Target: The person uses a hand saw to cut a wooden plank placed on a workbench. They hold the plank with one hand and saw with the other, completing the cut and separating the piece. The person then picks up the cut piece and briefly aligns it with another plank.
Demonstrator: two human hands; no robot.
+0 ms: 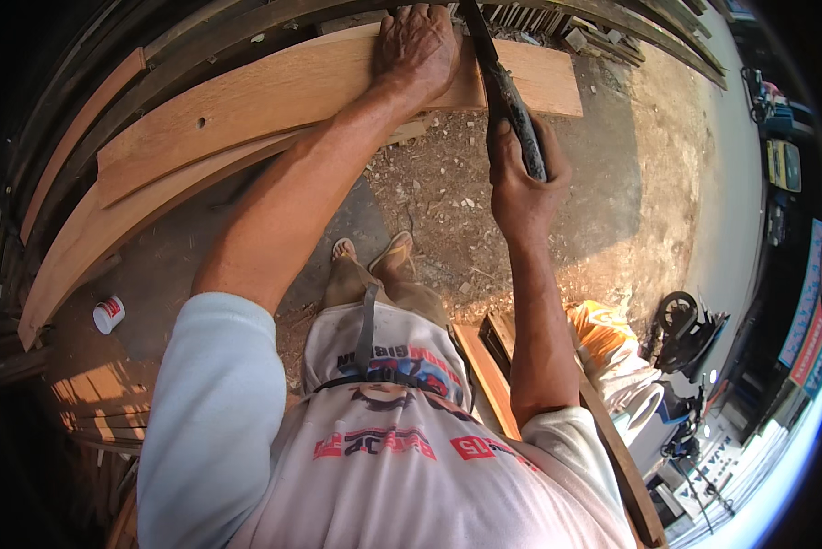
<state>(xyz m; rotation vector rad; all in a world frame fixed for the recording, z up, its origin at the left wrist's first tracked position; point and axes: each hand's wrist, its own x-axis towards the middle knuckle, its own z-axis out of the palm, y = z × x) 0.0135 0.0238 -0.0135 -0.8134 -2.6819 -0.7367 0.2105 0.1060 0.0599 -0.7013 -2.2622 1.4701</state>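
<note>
A broad light-brown wooden board (274,96) lies across the far side of the view. My left hand (417,48) presses down on it, fingers curled toward its far edge. My right hand (528,188) is wrapped round the dark, worn handle of a handsaw (519,123). The saw's narrow dark blade points away from me and crosses the board just right of my left hand. To the right of the blade, the board's end (544,78) sticks out. How deep the blade sits in the wood cannot be seen.
A second curved plank (146,215) lies under the board's near edge. Wood chips litter the ground (448,183) by my sandalled feet. A white tub (109,314) stands at left. Planks (486,375), a bundle of cloth (603,339) and a motorcycle (681,320) are at right.
</note>
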